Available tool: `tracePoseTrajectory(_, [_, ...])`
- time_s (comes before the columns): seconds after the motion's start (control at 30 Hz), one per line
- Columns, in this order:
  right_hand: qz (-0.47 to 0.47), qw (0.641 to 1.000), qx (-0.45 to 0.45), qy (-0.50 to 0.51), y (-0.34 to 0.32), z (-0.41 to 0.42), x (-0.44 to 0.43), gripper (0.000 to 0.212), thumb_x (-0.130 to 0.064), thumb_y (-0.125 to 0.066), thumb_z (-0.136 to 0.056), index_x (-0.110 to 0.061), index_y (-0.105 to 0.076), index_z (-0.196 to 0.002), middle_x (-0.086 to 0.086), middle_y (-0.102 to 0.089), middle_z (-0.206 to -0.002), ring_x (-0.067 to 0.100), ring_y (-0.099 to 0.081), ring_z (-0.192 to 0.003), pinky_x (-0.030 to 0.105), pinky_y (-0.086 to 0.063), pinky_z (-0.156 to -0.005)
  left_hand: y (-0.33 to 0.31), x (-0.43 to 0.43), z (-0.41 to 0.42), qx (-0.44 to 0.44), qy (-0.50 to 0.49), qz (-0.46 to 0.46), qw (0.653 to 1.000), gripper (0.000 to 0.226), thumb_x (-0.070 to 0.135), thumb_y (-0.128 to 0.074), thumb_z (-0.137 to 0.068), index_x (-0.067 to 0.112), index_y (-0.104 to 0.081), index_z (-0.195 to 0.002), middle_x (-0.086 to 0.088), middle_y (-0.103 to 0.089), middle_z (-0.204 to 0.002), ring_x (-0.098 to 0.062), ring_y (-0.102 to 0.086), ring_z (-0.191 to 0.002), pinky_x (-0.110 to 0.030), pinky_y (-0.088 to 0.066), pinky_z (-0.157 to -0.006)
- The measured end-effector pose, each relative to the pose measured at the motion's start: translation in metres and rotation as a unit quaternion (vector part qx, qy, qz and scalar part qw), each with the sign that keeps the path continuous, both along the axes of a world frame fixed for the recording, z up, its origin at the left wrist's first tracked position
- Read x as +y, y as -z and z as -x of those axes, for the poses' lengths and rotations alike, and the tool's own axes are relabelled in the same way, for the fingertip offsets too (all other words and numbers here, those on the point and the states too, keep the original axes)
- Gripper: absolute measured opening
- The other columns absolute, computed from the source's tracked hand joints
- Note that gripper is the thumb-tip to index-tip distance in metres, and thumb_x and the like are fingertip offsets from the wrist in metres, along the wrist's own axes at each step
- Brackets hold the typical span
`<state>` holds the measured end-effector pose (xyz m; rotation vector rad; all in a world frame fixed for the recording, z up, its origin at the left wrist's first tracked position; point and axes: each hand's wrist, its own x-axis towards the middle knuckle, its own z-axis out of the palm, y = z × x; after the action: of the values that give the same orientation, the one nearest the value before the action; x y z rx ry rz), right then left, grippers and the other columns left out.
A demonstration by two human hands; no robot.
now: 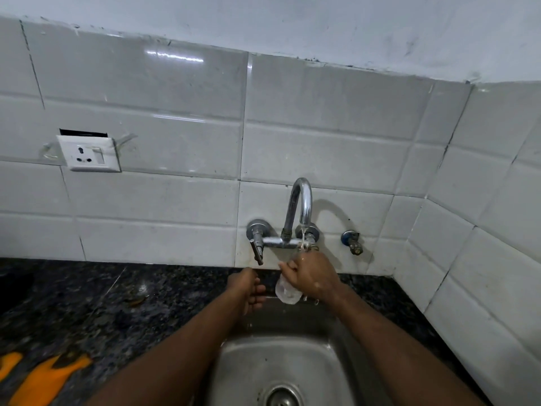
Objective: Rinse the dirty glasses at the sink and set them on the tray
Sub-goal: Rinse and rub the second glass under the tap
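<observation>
My right hand (311, 276) grips a clear glass (287, 291) over the steel sink (292, 370), just below the chrome tap (298, 209). Water runs from the spout onto the glass and my fingers. The glass is tilted, its base pointing down and to the left, and my hand hides most of it. My left hand (248, 288) hangs beside the glass with loosely curled fingers and holds nothing. No tray is in view.
Dark speckled granite counter (87, 303) flanks the sink on both sides. An orange patterned thing (44, 376) lies at the bottom left. A wall socket (89, 153) sits on the white tiles. A small brass valve (352, 243) sticks out right of the tap.
</observation>
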<state>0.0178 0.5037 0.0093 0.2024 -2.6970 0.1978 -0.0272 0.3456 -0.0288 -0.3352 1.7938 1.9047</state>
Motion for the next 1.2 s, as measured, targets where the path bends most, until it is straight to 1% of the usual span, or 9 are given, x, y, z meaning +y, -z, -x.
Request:
tracePoseTrajectory(0.13, [-0.053,0.996,-0.030,-0.060,-0.006,0.001,-0.008,0.048,-0.045,-0.041,-0.095,-0.015,-0.065,-0.065,0.004,-0.065,-0.065,0.018,-0.057,-0.055,0.028,-0.047,-0.060,-0.008,-0.007,0.003,0.008,-0.010,-0.002,1.000,0.018,0.011,-0.040,-0.093,0.008,-0.056,-0.087,-0.011,-0.060,-0.071,-0.022,-0.051,-0.056,-0.028,-0.040,-0.056])
tracePoseTrajectory(0.3, [-0.038,0.998,0.000,-0.042,-0.015,0.005,-0.013,0.046,-0.037,-0.051,-0.094,-0.014,-0.057,-0.055,0.006,-0.059,-0.055,0.018,-0.049,-0.047,0.029,-0.045,-0.057,-0.013,-0.004,0.005,0.042,-0.012,0.004,0.999,0.021,0.014,-0.044,-0.092,0.003,-0.062,-0.096,-0.013,-0.068,-0.082,-0.026,-0.060,-0.062,-0.030,-0.047,-0.058])
tracePoseTrajectory(0.5, [-0.115,0.993,-0.031,-0.010,-0.025,0.000,-0.004,0.038,-0.040,-0.046,-0.098,-0.017,-0.057,-0.069,0.009,-0.068,-0.074,0.025,-0.062,-0.070,0.028,-0.037,-0.064,-0.025,-0.005,0.012,0.136,-0.059,0.075,0.986,0.019,0.013,-0.048,-0.091,-0.001,-0.062,-0.092,-0.018,-0.067,-0.083,-0.028,-0.059,-0.061,-0.030,-0.046,-0.050])
tracePoseTrajectory(0.63, [-0.137,0.988,-0.064,-0.014,-0.034,-0.002,-0.005,0.039,-0.038,-0.047,-0.098,-0.017,-0.060,-0.069,0.007,-0.064,-0.073,0.023,-0.061,-0.071,0.028,-0.036,-0.064,-0.044,-0.004,0.015,0.242,-0.065,0.216,0.944,0.020,0.016,-0.054,-0.088,0.008,-0.061,-0.072,-0.009,-0.064,-0.073,-0.030,-0.062,-0.073,-0.037,-0.052,-0.068])
tracePoseTrajectory(0.77, [-0.156,0.987,-0.040,-0.021,-0.037,-0.002,-0.005,0.040,-0.039,-0.046,-0.098,-0.015,-0.062,-0.070,0.011,-0.069,-0.078,0.027,-0.064,-0.074,0.031,-0.041,-0.067,-0.049,0.003,0.018,0.298,-0.065,0.256,0.917,0.027,0.020,-0.054,-0.095,0.011,-0.060,-0.070,0.001,-0.055,-0.062,-0.016,-0.050,-0.062,-0.028,-0.041,-0.068])
tracePoseTrajectory(0.93, [-0.134,0.991,-0.018,0.000,-0.036,-0.002,-0.002,0.042,-0.041,-0.045,-0.098,-0.017,-0.063,-0.069,0.007,-0.069,-0.076,0.023,-0.064,-0.072,0.028,-0.038,-0.063,-0.039,0.008,0.023,0.348,-0.038,0.303,0.886,0.035,0.039,-0.053,-0.085,0.008,-0.070,-0.083,-0.009,-0.073,-0.077,-0.024,-0.068,-0.070,-0.028,-0.050,-0.057])
tracePoseTrajectory(1.07, [-0.104,0.994,-0.012,0.005,-0.034,-0.002,-0.001,0.043,-0.043,-0.044,-0.099,-0.020,-0.061,-0.067,0.004,-0.068,-0.072,0.015,-0.051,-0.061,0.025,-0.034,-0.061,-0.052,0.008,0.020,0.402,0.073,0.352,0.842,0.014,0.023,-0.054,-0.084,0.011,-0.061,-0.080,-0.008,-0.065,-0.077,-0.023,-0.062,-0.070,-0.026,-0.044,-0.057])
tracePoseTrajectory(1.13, [-0.100,0.995,-0.011,0.006,-0.033,-0.001,-0.001,0.045,-0.044,-0.043,-0.099,-0.019,-0.063,-0.068,0.003,-0.068,-0.071,0.014,-0.052,-0.059,0.025,-0.035,-0.061,-0.057,0.005,0.022,0.398,0.088,0.328,0.852,0.022,0.025,-0.051,-0.084,0.008,-0.063,-0.078,-0.011,-0.070,-0.080,-0.025,-0.066,-0.072,-0.030,-0.053,-0.063])
tracePoseTrajectory(1.2, [-0.082,0.997,0.012,0.002,-0.030,0.000,-0.001,0.046,-0.043,-0.045,-0.099,-0.017,-0.067,-0.068,0.004,-0.068,-0.068,0.018,-0.057,-0.059,0.025,-0.035,-0.060,-0.055,0.001,0.017,0.349,0.017,0.263,0.899,0.032,0.025,-0.050,-0.092,0.005,-0.068,-0.074,-0.008,-0.069,-0.071,-0.022,-0.065,-0.069,-0.028,-0.048,-0.060])
